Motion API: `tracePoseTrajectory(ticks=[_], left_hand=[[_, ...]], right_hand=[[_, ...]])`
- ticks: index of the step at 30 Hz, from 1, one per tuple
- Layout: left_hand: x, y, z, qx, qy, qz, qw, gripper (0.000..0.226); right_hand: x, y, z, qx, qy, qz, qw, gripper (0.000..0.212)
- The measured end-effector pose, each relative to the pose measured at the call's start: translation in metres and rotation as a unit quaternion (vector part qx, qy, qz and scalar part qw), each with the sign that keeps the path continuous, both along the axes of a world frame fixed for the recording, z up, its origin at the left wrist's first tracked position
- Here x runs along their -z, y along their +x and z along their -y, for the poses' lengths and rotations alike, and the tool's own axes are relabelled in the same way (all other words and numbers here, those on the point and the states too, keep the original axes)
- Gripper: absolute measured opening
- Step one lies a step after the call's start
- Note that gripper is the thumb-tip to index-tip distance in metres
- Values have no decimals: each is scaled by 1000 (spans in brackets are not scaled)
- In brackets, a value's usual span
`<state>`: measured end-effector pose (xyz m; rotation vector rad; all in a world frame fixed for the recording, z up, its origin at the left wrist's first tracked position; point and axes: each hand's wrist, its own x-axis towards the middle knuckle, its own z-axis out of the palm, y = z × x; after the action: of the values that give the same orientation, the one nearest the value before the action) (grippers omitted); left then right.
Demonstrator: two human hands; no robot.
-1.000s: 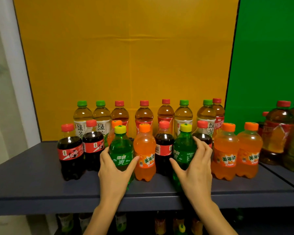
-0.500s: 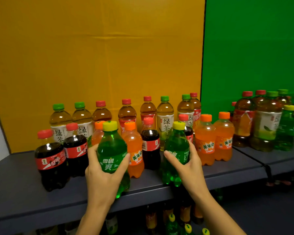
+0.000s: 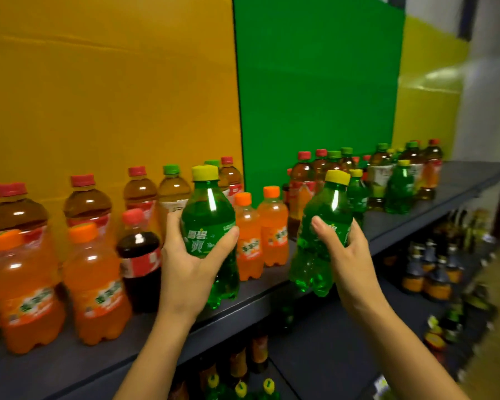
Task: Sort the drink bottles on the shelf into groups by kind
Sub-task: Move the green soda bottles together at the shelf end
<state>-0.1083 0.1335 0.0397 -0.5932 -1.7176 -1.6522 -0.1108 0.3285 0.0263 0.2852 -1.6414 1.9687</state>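
Each hand carries one green soda bottle, lifted off the shelf (image 3: 272,287) and held out in front of its front edge. The left hand (image 3: 189,267) has its fingers (image 3: 172,229) wrapped closed around the label of the left green bottle (image 3: 210,226), thumb across the front, and holds it upright. The right hand (image 3: 348,255) is closed the same way around the right green bottle (image 3: 322,235), which leans slightly with its yellow cap tipped to the right. Taking two of one kind at once looks deliberate: both seem headed for the other green sodas (image 3: 397,187) standing farther right along the shelf, in front of the green backboard (image 3: 315,82), so like joins like in a single trip.

Counting what shows left of the held bottles: two orange sodas (image 3: 93,284) stand at the shelf's front edge, with one cola bottle (image 3: 140,255) just beside them. Two more orange sodas (image 3: 260,229) stand between the two held bottles, farther back. Behind, against the yellow backboard (image 3: 98,82), is a row of brown tea bottles (image 3: 87,203); about seven are visible, most with red caps and two with green. In the right-hand cluster at least three green sodas show among more tea bottles, too crowded and blurred to count surely.
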Motion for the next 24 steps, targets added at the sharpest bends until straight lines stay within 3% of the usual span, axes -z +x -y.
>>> tracePoseTrajectory(ticks=[6,10,15,24], left_hand=[[4,-48,-89,54,1,-2,999,49],[9,-84,-151,75,7,12,997,51],[12,-119,-230,94,16,26,995,52],[15,-173,-346,121,11,37,992,44]], right_hand=[[4,-30,-90,71,13,-1,997,47],[6,-54,-154,97,37,3,995,54],[6,-85,-231,110,55,0,992,29],[5,-131,-341,142,53,-6,988,33]])
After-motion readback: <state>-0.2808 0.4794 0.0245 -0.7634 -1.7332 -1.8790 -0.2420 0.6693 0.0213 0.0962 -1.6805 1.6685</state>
